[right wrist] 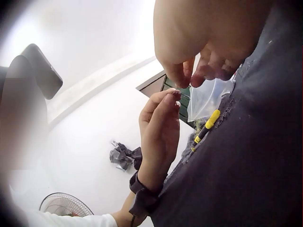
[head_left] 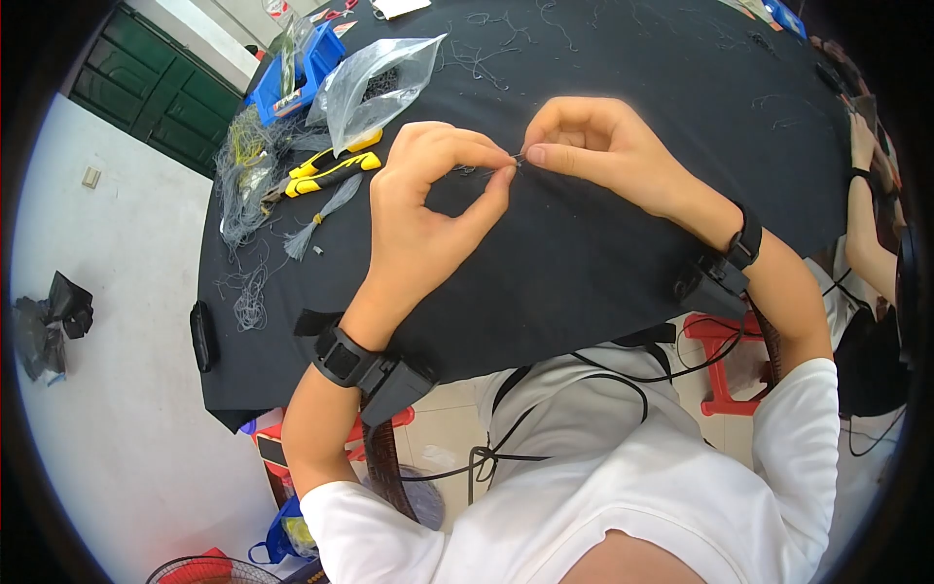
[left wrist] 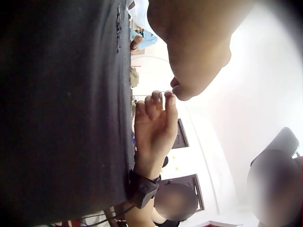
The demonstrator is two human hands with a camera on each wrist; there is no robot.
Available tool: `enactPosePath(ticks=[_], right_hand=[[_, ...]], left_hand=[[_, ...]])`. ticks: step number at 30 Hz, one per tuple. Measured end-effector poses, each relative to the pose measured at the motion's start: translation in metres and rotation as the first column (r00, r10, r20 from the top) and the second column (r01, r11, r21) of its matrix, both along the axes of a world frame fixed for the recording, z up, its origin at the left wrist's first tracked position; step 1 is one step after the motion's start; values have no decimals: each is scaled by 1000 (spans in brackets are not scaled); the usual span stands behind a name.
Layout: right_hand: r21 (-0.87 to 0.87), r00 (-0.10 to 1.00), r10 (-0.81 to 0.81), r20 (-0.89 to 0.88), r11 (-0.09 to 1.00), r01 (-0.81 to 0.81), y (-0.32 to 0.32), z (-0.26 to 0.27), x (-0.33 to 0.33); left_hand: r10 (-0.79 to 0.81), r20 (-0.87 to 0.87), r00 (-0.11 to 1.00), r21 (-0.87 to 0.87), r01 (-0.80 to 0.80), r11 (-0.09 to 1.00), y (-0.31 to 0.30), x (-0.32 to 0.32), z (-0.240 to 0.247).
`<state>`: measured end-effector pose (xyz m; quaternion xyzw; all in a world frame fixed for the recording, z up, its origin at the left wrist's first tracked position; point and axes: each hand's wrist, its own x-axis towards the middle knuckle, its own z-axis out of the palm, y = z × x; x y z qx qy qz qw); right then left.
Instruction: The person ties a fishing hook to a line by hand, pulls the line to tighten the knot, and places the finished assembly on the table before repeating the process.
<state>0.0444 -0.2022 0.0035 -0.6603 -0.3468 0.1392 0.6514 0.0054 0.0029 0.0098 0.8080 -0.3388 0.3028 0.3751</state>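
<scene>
My left hand and right hand meet fingertip to fingertip above the dark cloth. Between them is a small, thin hook-like piece, pinched by the left thumb and forefinger. The right thumb and forefinger pinch it from the other side. The left wrist view shows its thin curved wire at the right fingertips; the fingers hide the rest. Left of my left hand lie yellow-and-black pliers, a tied bundle of grey strands and a clear plastic bag with dark bits inside.
A blue bin stands at the back left by a heap of grey strands. Loose strands lie across the far cloth. A black case sits at the left table edge. Another person's arm is at the right.
</scene>
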Motion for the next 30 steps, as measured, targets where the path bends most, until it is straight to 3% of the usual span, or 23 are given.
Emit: enactPosePath(ticks=[11,23,30], right_hand=[[79,1000,8,-10,997,-7,5,-9,-2],[85,987,-160,-22,983,161,5,-4,-6],[94,993,-121,-15,988,122,6,-6,-6]], left_hand=[[-14,-8,1000,-20,14,1000,-2,1,0],[16,50,999,-48,-14,999,-2,1,1],[9,53,999,-33,-8,999,-2,1,1]])
